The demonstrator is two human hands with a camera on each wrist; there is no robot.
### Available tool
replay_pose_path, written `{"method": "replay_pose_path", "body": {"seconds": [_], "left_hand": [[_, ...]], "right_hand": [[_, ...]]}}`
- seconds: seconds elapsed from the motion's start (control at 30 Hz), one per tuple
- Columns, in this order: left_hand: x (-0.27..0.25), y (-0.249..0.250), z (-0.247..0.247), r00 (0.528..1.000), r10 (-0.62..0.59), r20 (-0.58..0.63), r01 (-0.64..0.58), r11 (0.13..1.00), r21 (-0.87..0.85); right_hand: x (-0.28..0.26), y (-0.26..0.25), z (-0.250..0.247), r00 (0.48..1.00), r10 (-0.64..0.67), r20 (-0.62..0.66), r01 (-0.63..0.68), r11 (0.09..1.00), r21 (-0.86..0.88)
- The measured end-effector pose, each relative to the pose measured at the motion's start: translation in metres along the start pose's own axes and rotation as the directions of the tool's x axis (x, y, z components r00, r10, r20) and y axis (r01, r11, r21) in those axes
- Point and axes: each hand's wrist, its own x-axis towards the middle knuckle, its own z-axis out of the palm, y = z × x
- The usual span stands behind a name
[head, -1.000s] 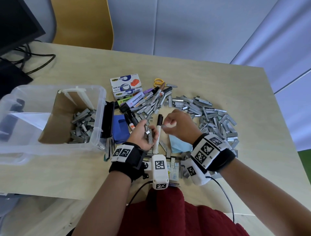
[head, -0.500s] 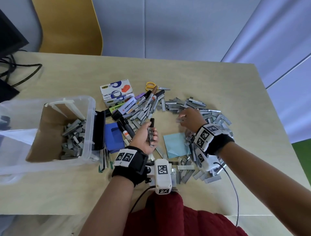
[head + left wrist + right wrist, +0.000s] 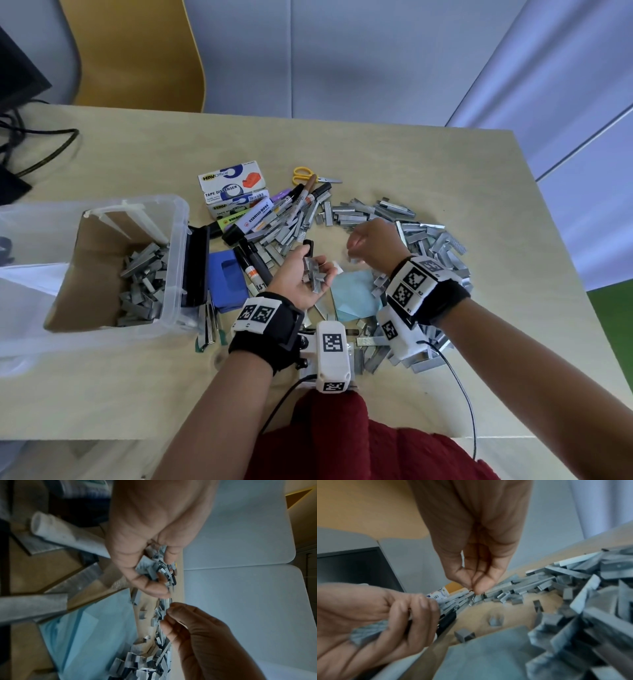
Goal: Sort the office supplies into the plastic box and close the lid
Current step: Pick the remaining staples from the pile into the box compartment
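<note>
- Staple strips [image 3: 313, 277] sit bunched in the left hand [image 3: 301, 274], nearest the body; its fingers curl round them together with a black marker [image 3: 308, 247], just right of the plastic box [image 3: 102, 260].
- Right of that, the right hand [image 3: 371, 245] hovers with fingertips [image 3: 479, 588] pinched together low over loose strips; whether a strip is caught between them I cannot tell.
- A pale blue paper pad [image 3: 352, 296] lies on the table [image 3: 445, 164] under both hands, further right of the box.
- The staple heap [image 3: 435, 240] curves round the pad on the side away from the box.
- The box stands open with a layer of strips already inside; a blue holder [image 3: 226, 277] and a black stapler [image 3: 197, 267] lie against its right wall.
- Beyond, up-right of the box, lie markers [image 3: 301, 202], tape dispenser cartons [image 3: 233, 186] and yellow scissors [image 3: 305, 174].
- Step in hand, as I judge it: gathering strips into the left palm. Next calls for carrying the handful over the box rim and tipping it in level, as loose strips spill easily.
</note>
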Motion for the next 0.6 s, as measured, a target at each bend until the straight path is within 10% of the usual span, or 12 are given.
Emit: {"method": "replay_pose_path", "body": {"seconds": [0.4, 0.6], "left_hand": [[0.001, -0.002, 0.000, 0.999, 0.039, -0.009, -0.039, 0.999, -0.006], [-0.004, -0.001, -0.002, 0.998, 0.061, -0.002, -0.061, 0.997, -0.054]], "right_hand": [[0.003, 0.008, 0.022, 0.994, -0.017, 0.108, 0.057, 0.924, -0.379], [0.002, 0.005, 0.013, 0.997, 0.019, 0.078, -0.001, 0.975, -0.221]]}}
